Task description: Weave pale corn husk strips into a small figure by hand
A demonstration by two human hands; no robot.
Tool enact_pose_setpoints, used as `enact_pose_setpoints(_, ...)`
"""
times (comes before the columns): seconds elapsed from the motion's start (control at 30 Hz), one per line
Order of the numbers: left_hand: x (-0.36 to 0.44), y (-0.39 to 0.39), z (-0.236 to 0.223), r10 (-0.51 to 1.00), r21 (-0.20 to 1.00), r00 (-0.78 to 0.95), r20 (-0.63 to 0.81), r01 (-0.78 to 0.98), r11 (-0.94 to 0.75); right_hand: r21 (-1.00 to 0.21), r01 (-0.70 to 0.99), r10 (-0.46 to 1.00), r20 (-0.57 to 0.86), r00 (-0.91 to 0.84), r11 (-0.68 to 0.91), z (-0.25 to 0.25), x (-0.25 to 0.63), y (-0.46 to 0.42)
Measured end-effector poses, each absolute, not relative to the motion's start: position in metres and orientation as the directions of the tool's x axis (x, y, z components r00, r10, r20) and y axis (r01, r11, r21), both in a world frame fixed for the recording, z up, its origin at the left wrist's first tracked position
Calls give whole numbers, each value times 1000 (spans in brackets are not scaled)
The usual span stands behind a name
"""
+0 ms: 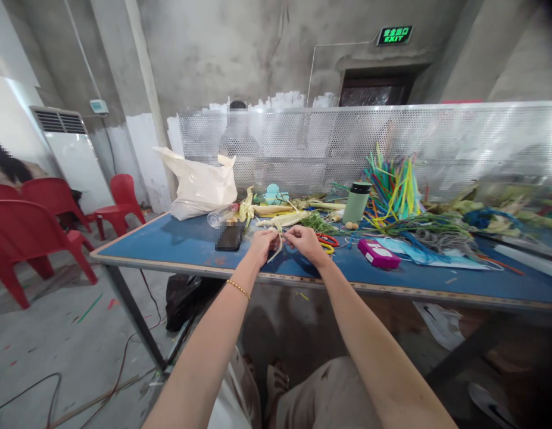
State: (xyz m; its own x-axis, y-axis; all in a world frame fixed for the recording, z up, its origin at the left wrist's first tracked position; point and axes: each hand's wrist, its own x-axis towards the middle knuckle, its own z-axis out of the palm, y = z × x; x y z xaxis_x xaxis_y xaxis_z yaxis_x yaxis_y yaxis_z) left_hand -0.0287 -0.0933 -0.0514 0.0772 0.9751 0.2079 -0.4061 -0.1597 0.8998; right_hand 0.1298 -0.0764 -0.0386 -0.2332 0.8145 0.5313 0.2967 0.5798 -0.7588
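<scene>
Nearest, the two bare forearms reach in over the tabletop's front edge, a beaded bracelet (238,289) on the left wrist. The left hand (263,245) has its fingers curled nearly closed on a pale strip (277,252); the right hand (305,241) comes in from the other side, thumb and forefinger drawn almost together at the strip, though whether they grip it too cannot be told. The strip lies in the narrow gap between the two sets of fingertips, just inside the middle of the front edge, closer to the left hand; its long axis runs mainly away from the wearer, the loose near end slanting down towards the left, so the right fingers meet it from the side. To the left of the hands is a dark, flat device (230,236); to the right, a purple box (378,254) sits near the front edge, by a light blue mask (436,255). Red and yellow loops (328,243) lie just beside the right hand. Farther in, pale husks (287,219) spread behind the fingers, with a green lidded cup (356,205) upright to their right and, beyond it, a bundle of coloured stems (398,190). A whitish plastic bag (204,187) stands by the back left corner of the blue tabletop (177,241). Past the back edge runs a perforated metal screen (298,143), a person (240,146) visible through it.
</scene>
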Motion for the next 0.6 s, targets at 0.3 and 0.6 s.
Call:
enact_pose_setpoints(0.3, -30, -91, -58, 954, 915, 53, 295, -304, -266, -755, 305, 814, 526, -247, 580, -37, 128, -80)
enact_pose_setpoints(0.6, -28, -90, -55, 976, 952, 31, 217, -226, -205, -734, 347, 812, 537, -228, 584, -35, 131, -77)
